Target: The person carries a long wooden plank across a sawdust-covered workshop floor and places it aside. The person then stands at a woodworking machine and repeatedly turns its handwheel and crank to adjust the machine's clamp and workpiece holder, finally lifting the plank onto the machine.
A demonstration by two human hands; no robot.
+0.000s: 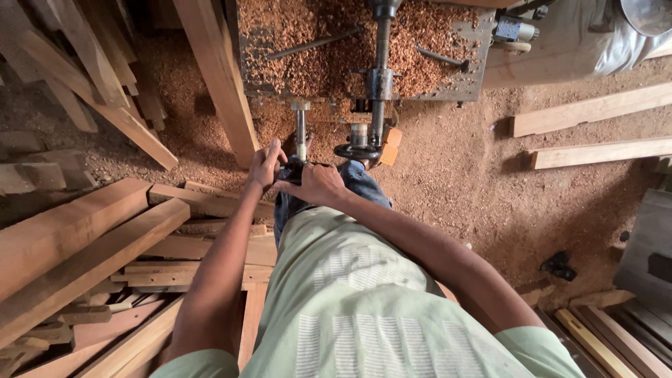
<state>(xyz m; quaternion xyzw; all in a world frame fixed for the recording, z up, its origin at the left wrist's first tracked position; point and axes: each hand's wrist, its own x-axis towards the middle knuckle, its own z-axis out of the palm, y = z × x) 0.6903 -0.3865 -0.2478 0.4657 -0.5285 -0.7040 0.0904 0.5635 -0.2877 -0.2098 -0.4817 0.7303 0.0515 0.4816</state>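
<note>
Both hands closed round a small dark handwheel point(292, 170) at the foot of a steel screw point(301, 133) under the machine table point(476, 70): left hand point(264, 166) gripping its near-left side, right hand point(316, 183) wrapped over the top and right. Cannot tell how far the wheel is turned. Just to the right, a second handwheel point(358, 150) on a longer threaded shaft point(381, 63), untouched. Table top buried in shavings point(308, 35), floor thick with sawdust point(455, 182), so plenty of cutting seemingly done already. No board on the table as far as visible. Planks point(77, 252) stacked at left, more boards point(595, 108) lying at right, well apart from the hands, seemingly yet to be handled
</note>
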